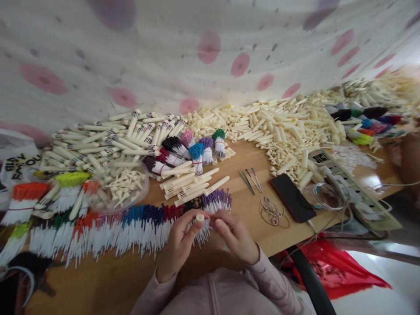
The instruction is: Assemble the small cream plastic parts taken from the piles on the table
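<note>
My left hand (182, 238) is wrapped round a cream pen barrel (200, 217), whose round end points up between thumb and forefinger. Close on its right, my right hand (235, 237) has thumb and fingers pinched together; whatever is in the pinch is too small to make out. Just beyond my hands lie purple-tipped pen refills (218, 199) with white tubes. A long row of refills in blue, red, green and orange (144, 225) runs off to the left. Behind them lies a small stack of slotted cream barrels (187, 183).
Filled multicolour pens (98, 140) and loose cream parts (278, 120) are heaped along the curtain. A round plastic tub (143, 186) holds cone-shaped tips. On the right are tweezers (246, 181), rubber bands (273, 211), a phone (292, 197) and a power strip (356, 192) with cables.
</note>
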A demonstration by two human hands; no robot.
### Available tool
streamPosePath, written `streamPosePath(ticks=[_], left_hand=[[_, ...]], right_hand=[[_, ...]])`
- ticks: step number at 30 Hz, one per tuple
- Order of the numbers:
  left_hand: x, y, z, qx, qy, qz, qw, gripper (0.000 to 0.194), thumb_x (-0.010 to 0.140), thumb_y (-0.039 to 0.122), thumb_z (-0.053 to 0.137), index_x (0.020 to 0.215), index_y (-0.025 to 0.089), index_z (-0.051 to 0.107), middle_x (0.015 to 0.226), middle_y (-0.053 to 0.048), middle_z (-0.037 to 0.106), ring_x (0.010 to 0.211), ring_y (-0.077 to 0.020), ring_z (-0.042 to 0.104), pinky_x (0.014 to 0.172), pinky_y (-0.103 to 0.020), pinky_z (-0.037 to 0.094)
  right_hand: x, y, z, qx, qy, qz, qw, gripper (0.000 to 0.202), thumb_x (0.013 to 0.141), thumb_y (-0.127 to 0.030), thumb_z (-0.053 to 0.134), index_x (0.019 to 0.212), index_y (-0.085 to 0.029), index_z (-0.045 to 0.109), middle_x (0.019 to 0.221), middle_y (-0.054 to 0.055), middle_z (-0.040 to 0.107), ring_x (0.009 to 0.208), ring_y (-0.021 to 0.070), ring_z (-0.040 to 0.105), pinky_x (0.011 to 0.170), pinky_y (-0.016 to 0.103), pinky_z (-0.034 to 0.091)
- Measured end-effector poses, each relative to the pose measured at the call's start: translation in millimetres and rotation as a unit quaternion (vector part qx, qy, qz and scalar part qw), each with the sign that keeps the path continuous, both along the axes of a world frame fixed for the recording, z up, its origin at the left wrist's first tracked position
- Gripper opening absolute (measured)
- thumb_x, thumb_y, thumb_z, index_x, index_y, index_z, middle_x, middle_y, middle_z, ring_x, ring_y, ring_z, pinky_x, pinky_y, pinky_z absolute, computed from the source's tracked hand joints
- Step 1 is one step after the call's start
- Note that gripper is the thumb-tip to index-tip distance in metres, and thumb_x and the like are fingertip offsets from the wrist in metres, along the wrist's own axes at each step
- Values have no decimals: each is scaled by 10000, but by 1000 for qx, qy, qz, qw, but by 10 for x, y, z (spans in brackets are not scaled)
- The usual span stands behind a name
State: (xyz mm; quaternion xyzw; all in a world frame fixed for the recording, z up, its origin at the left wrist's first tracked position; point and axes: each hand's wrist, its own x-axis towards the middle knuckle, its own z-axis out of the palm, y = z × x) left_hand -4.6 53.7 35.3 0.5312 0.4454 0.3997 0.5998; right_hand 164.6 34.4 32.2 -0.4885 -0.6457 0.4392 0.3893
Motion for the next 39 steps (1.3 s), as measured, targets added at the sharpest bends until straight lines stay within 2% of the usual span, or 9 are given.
streamPosePath(ticks=[2,5,8,13,18,22,25,32,39], left_hand=[[-91,3,54,54,68,-60,994,166,880,276,659,998,252,773,960,-66,748,894,-229,652,814,-262,449],[-170,-3,110,83,110,-157,978,184,875,216,653,1015,266,761,915,-55,737,867,-227,658,777,-249,446],[-194,-13,116,95,129,-193,968,176,888,205,631,1004,266,748,900,-50,729,862,-229,656,761,-249,442],[-215,-6,112,90,147,-219,960,212,948,270,541,824,238,710,804,-32,687,782,-204,631,717,-248,430],[-247,5,157,37,117,-258,958,398,996,373,432,679,211,612,656,-3,623,665,-165,595,705,-254,416],[-270,-12,161,-70,4,-259,963,412,994,462,387,780,194,615,572,10,574,577,-154,578,662,-262,438],[-274,-41,134,-107,-24,-237,965,442,959,540,423,742,193,589,518,32,529,501,-138,536,603,-253,427],[-248,-212,66,-56,36,-148,987,412,967,499,429,705,211,562,496,39,526,515,-147,559,598,-249,419],[-167,-382,190,49,143,-94,984,433,987,369,414,585,217,466,521,24,525,546,-142,538,610,-251,372]], right_hand=[[114,18,118,49,-78,15,996,293,999,-401,409,834,-199,540,696,8,550,630,154,507,605,270,373],[160,45,244,97,-160,107,977,193,965,-303,452,817,-202,522,698,10,554,599,150,489,570,263,336],[121,49,266,128,-201,163,957,224,968,-228,405,774,-205,513,698,22,561,594,152,482,565,274,315],[81,10,211,146,-212,135,957,263,977,-190,379,736,-214,483,675,14,542,578,150,462,556,285,283],[32,-39,188,80,-161,95,979,300,988,-212,355,707,-216,460,625,-5,503,563,140,485,554,269,310],[-19,-49,161,70,-128,85,986,303,998,-230,343,709,-219,432,642,-11,486,568,133,477,558,258,321],[-64,-46,130,99,-130,83,983,295,991,-214,364,696,-224,384,622,-29,441,550,128,445,547,259,292],[-152,-104,105,97,-110,56,988,334,990,-221,367,661,-232,312,563,-54,348,494,120,409,520,264,259],[-168,-241,90,65,-56,34,996,366,1007,-276,359,646,-230,327,572,-52,352,504,120,404,509,254,275]])
